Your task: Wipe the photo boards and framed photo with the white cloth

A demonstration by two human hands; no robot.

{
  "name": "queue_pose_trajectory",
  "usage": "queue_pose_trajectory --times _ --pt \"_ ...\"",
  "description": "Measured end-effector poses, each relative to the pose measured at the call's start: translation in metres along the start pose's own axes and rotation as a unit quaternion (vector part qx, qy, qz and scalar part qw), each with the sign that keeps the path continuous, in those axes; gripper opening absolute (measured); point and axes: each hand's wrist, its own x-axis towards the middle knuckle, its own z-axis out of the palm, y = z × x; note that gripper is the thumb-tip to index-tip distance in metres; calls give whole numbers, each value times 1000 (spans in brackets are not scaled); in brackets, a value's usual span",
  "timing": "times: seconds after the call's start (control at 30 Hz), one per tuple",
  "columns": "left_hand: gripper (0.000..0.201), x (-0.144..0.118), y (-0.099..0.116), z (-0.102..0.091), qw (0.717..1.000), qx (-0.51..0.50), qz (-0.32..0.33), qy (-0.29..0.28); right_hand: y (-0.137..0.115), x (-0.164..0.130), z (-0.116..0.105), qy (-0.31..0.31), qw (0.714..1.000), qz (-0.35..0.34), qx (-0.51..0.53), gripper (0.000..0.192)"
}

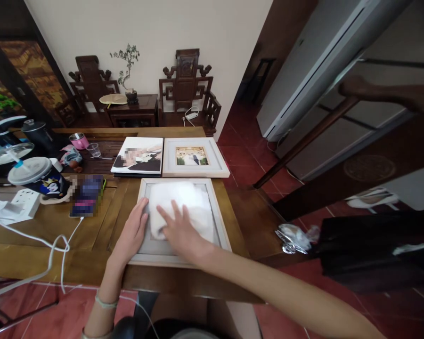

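1. Right hand [179, 231] lies flat on the white cloth [183, 207], fingers spread, grasping nothing
2. Cloth sits on the picture frame [222, 230] at the near edge of the desk [102, 226]
3. Left hand [133, 231] rests on the frame's left edge, fingers released

Two bare forearms, no sleeves in view. Left hand [133, 231] with a thin pale bracelet [106, 302] around the wrist and a second pale band [92, 335] lower on the forearm at the bottom edge. Right hand [180, 233] bare, no ring or watch visible. Dark clothing at the bottom edge.
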Motion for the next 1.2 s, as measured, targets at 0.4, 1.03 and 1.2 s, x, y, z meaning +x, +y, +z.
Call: queue_pose_trajectory --times 0.4,1.03,1.2 --pt "53 0 3 -2 1000 -2 -29 -12 -13 -27 -13 -59 989 -68 116 36" --pt "47 -1 -7 1 998 43 40 -9 79 16 -17 17 996 84 -15 40" --pt "48 -1 -7 3 998 36 47 6 99 -24 -21 17 991 122 -56 44"
